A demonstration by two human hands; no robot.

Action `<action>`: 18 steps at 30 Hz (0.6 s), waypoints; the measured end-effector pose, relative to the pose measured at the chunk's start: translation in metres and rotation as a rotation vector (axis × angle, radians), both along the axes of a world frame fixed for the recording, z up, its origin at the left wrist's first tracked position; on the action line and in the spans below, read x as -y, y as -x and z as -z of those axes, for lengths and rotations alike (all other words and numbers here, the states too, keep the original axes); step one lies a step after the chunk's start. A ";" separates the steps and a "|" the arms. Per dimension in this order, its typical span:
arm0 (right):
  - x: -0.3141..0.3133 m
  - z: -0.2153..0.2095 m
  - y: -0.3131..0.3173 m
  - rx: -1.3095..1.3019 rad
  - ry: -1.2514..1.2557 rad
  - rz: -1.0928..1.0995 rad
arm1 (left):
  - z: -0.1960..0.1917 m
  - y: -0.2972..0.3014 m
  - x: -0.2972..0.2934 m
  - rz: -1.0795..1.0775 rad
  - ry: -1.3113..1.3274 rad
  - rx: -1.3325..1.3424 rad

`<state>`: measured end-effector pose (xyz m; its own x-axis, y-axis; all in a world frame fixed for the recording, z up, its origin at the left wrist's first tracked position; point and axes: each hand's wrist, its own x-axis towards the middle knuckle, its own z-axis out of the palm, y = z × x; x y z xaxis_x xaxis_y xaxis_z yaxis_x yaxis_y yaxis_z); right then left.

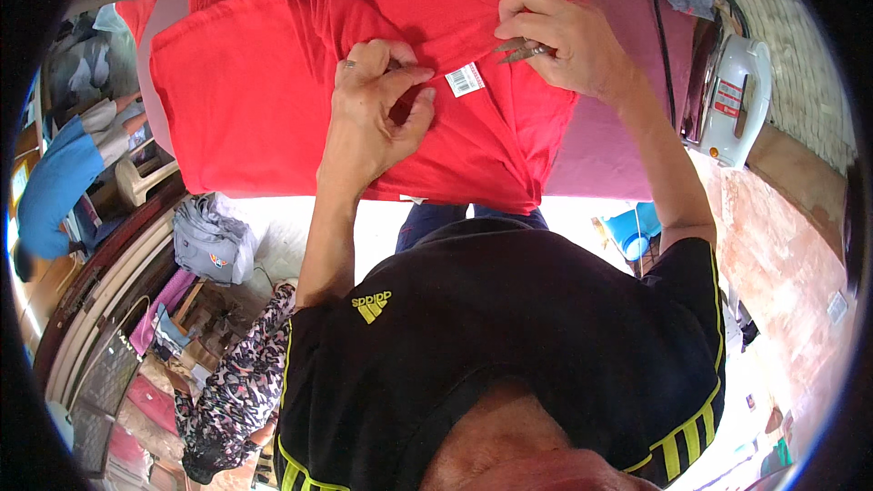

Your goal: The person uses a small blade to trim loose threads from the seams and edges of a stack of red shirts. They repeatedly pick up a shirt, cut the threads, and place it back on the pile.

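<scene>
Upper right of centre, my right fingers [527, 25] grip pointed metal snips [522, 53], best kept clear of the folded red fabric [245, 82]; my left fingers' [411, 78] hold I cannot tell.

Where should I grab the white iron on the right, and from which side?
Probably by its handle, coming from the person's right. The handle bows outward on that side of the white iron, with what looks like a gap inside it, while the dark base faces left. The right hand holds metal snips, so it would need freeing first.
</scene>
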<state>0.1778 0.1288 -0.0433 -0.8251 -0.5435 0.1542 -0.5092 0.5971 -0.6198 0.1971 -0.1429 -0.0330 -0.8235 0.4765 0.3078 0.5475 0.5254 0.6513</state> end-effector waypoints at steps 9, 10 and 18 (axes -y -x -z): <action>0.000 0.026 -0.006 -0.116 0.273 0.011 | 0.008 -0.001 -0.020 -0.103 -0.115 0.172; -0.001 0.026 -0.007 -0.092 0.286 0.022 | 0.008 -0.001 -0.022 -0.104 -0.120 0.195; 0.003 0.023 -0.009 -0.070 0.320 0.086 | 0.017 0.006 -0.031 -0.098 0.048 0.038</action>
<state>0.1867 0.1261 -0.0667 -0.8472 -0.3876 0.3634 -0.5133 0.4206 -0.7481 0.1907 -0.1120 -0.0504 -0.8772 0.4069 0.2546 0.4679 0.6061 0.6432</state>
